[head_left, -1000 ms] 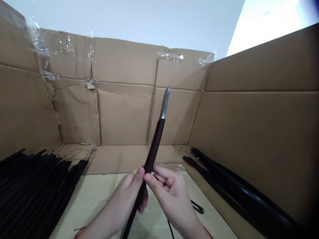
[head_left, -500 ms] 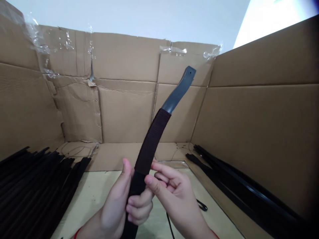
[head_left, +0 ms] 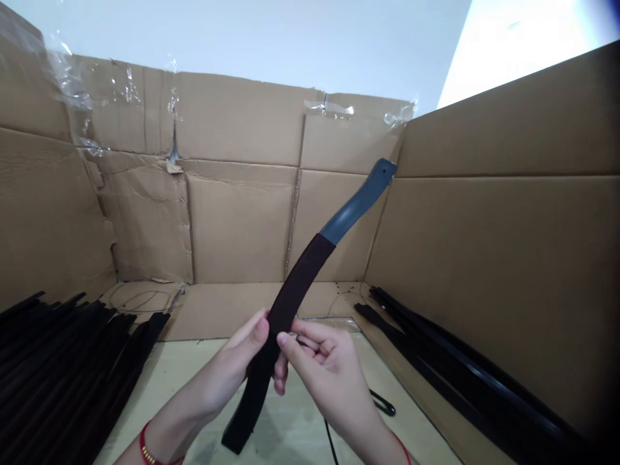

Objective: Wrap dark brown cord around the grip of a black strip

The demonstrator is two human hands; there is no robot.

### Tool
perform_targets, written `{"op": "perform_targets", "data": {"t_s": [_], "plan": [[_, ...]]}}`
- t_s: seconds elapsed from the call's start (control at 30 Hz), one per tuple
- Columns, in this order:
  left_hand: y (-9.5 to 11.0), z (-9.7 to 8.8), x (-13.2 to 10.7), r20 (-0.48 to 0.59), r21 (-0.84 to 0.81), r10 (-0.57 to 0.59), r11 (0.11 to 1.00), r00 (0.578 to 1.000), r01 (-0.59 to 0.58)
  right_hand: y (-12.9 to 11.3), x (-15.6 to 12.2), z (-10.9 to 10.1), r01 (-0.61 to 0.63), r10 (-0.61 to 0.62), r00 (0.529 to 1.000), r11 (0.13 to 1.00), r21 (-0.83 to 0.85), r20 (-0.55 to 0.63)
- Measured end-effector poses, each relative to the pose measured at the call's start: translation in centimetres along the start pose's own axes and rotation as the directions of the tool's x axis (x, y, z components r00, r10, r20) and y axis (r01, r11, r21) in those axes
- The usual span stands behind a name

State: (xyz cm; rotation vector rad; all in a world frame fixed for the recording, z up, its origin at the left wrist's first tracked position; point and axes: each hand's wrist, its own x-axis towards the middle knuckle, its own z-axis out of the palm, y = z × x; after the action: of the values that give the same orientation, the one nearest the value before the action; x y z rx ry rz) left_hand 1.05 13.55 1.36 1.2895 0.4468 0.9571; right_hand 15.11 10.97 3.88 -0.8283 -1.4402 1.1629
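Note:
A long curved strip [head_left: 300, 278] slants up to the right in front of me. Its far end is bare grey-blue with a small hole, its middle has a dark brown covering, and its lower part is black. My left hand [head_left: 237, 361] grips it from the left where brown meets black, thumb on the front and fingertips coming round behind. At the same spot, the thumb and forefinger of my right hand [head_left: 327, 368] pinch the right edge; its other fingers are curled. Under the right hand runs a thin black cord [head_left: 330, 439], partly hidden.
A pile of dark strips [head_left: 72, 368] lies on the left. Along the right wall rest several long black pieces [head_left: 450, 361]. A black looped object [head_left: 383, 405] lies on the pale board [head_left: 169, 381]. Taped cardboard walls [head_left: 237, 219] enclose the back and sides.
The strip has tilted further right and its lower black end has come into view. My left hand has moved up to the brown-black border, its thumb now pressed on the strip.

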Motion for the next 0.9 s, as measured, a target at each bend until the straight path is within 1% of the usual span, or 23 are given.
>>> {"op": "perform_targets", "data": {"t_s": [0.1,0.3,0.33,0.4,0.47,0.5,0.57,0.63,0.7,0.8,0.87,0.9], "plan": [[-0.1,-0.3,0.1,0.042,-0.004,0.05,0.999,0.998,-0.05,0.0,0.1,0.0,-0.002,0.002,1.0,1.0,0.002,-0.009],[-0.6,-0.2,0.4,0.049,-0.129,0.037,0.991,0.998,-0.031,-0.1,0.0,0.1,-0.065,0.065,0.998,0.996,0.058,0.008],[-0.6,-0.1,0.3,0.045,-0.163,0.034,0.986,0.998,-0.027,-0.1,0.0,0.2,-0.066,0.065,0.998,0.995,0.074,0.012],[-0.5,0.3,0.2,0.027,-0.281,0.009,0.96,1.0,-0.001,-0.1,0.0,0.3,-0.063,0.06,0.998,0.992,0.108,0.028],[-0.5,0.8,0.0,0.027,-0.432,-0.031,0.901,0.999,0.04,-0.1,0.0,0.3,-0.064,0.057,0.997,0.989,0.133,0.06],[-0.5,0.9,-0.2,0.034,-0.491,-0.036,0.87,0.999,0.048,-0.2,0.0,0.3,-0.071,0.059,0.994,0.987,0.143,0.087],[-0.6,1.1,-0.4,0.054,-0.556,0.002,0.831,0.999,0.029,-0.3,0.1,0.1,-0.081,0.052,0.983,0.984,0.161,0.178],[-0.7,1.2,-0.5,0.081,-0.576,0.08,0.817,0.994,-0.019,-0.5,0.3,-0.2,-0.07,0.017,0.964,0.98,0.189,0.266],[-0.8,1.2,-0.7,0.128,-0.587,0.132,0.809,0.983,-0.032,-0.7,0.3,-0.4,-0.055,-0.011,0.953,0.977,0.207,0.302],[-0.8,1.1,-0.9,0.238,-0.606,0.154,0.795,0.959,0.023,-0.8,0.2,-0.7,-0.066,0.01,0.959,0.98,0.19,0.282],[-0.8,1.2,-1.0,0.316,-0.6,0.139,0.796,0.939,0.084,-0.6,0.1,-0.9,-0.072,0.033,0.971,0.985,0.159,0.239],[-0.8,1.2,-1.0,0.347,-0.583,0.113,0.804,0.931,0.12,-0.6,0.2,-0.9,-0.075,0.041,0.976,0.986,0.15,0.214]]}}
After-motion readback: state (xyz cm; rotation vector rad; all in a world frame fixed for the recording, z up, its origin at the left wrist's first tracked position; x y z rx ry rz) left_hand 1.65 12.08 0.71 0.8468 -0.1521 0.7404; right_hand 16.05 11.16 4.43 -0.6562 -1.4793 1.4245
